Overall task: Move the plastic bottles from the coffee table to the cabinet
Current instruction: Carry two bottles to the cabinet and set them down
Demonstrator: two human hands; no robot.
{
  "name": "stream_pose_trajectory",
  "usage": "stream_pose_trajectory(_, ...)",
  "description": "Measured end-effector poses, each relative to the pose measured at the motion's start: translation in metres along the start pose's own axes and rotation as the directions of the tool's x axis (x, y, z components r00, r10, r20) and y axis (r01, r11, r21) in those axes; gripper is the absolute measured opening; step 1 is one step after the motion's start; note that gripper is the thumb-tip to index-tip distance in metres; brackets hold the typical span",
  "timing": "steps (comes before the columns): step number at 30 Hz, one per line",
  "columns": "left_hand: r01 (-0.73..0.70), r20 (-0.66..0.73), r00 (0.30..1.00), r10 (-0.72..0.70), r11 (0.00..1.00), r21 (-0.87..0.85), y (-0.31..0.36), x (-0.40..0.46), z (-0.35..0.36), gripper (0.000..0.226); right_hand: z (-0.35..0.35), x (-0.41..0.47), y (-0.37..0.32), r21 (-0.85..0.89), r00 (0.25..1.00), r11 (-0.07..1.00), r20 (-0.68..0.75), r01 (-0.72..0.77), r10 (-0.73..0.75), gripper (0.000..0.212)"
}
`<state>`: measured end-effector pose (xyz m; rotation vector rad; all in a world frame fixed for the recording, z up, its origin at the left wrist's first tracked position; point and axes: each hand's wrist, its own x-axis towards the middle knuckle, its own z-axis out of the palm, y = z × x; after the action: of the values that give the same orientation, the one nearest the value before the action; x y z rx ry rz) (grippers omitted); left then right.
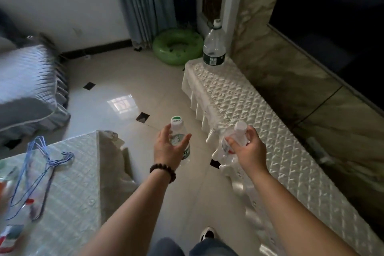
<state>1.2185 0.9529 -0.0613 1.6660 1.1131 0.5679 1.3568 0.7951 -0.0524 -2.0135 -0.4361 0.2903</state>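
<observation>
My left hand (167, 149) grips a small clear plastic bottle (178, 131) with a green-and-white cap, held over the tiled floor. A second clear bottle (239, 134) with a white cap and a red label is in my right hand (248, 148), right at the front edge of the long low cabinet (259, 118), which is draped in a white quilted cover. A large clear bottle (214, 44) with a dark label stands upright on the cabinet's far end. The coffee table (68, 183), also under a quilted cover, lies at the lower left with blurred bottles (8, 189) at its left edge.
Blue wire hangers (41, 162) lie on the coffee table. A grey-covered sofa (27, 87) is at the left. A green inflatable ring (178, 46) lies on the floor by the curtain (143, 4). A marble wall and a dark screen rise behind the cabinet. My shoe (207, 234) shows below.
</observation>
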Motion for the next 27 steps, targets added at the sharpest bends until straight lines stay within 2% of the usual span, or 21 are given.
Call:
stream_pose_trajectory(6,-0.018,0.0,1.0,0.018,1.0,0.022,0.007,0.06,0.027,0.061,-0.006,0.058,0.004,-0.015,0.997,0.999,-0.071,-0.04,0.039,0.041)
stream_pose_trajectory(16,-0.011,0.151,0.988,0.009,1.0,0.015,0.023,0.206,0.071,0.058,0.035,0.164,0.006,-0.049,0.973,0.983,-0.162,-0.174,0.164,0.043)
stream_pose_trajectory(21,-0.032,0.241,0.97,0.019,0.998,0.051,0.029,0.3,0.079,0.054,0.063,0.226,-0.008,-0.058,0.939,0.967,-0.261,-0.247,0.224,0.043)
stream_pose_trajectory(27,-0.09,0.329,0.943,0.056,0.992,0.091,0.045,0.39,0.096,0.067,0.086,0.283,-0.027,0.052,0.876,0.949,-0.372,-0.312,0.309,0.041)
